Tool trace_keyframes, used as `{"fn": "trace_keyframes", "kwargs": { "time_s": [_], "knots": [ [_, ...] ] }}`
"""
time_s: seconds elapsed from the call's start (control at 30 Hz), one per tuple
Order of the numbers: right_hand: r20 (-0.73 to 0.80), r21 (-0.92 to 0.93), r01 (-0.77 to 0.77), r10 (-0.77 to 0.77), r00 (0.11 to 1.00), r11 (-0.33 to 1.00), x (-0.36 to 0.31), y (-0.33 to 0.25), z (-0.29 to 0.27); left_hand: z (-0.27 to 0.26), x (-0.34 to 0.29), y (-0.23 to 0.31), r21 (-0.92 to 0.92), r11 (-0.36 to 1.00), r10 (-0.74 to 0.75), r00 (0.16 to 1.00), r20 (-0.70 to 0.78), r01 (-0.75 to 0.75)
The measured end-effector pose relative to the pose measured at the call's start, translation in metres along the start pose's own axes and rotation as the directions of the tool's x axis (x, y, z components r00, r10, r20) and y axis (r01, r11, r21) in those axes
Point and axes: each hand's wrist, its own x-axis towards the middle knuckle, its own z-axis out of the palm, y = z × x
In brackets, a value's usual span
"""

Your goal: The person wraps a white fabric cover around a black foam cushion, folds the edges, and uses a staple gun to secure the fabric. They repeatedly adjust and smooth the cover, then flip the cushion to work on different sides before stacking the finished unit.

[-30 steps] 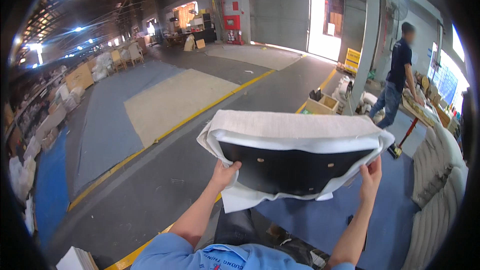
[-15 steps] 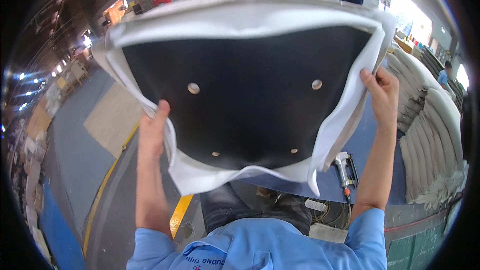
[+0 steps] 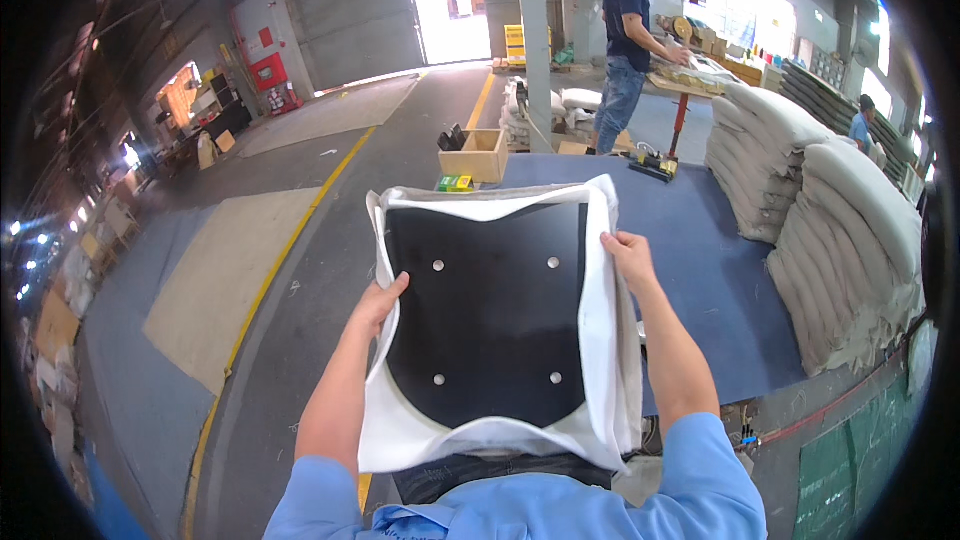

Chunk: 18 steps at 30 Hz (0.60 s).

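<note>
Between my hands is a chair seat pad, its underside toward me: a black board (image 3: 485, 315) with several round holes, framed by loose white lining (image 3: 604, 340) and a greyish outer cover. My left hand (image 3: 378, 302) grips its left edge, thumb on the white lining and fingers hidden behind. On the right edge my right hand (image 3: 632, 258) holds it the same way, near the upper corner. The pad's lower edge hangs over my lap, with the lining curling up there.
A blue-topped table (image 3: 700, 310) lies to the right, bearing stacked grey covers (image 3: 850, 250) and a staple gun (image 3: 652, 165). A wooden box (image 3: 475, 155) with dark items stands at its far left, beside a small green-yellow box (image 3: 456, 184). A co-worker (image 3: 625, 40) stands beyond.
The seat pad has come down from high in front of me toward my lap, and both hands have lowered with it. More of the table and room shows beyond it.
</note>
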Motion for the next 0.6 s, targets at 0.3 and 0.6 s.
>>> {"fn": "trace_keyframes", "kwargs": {
  "time_s": [0.3, 0.6],
  "knots": [
    [0.180, -0.540, 0.028, 0.083, 0.980, 0.841, -0.129, 0.099, -0.018, -0.071, -0.051, -0.106, 0.110, 0.883, -0.455, 0.890, -0.043, 0.457],
    [-0.202, -0.704, -0.299, 0.222, 0.954, 0.644, -0.271, 0.114, -0.061, -0.088, -0.150, -0.163, -0.183, 0.831, -0.528, 0.848, 0.036, 0.525]
  ]
}}
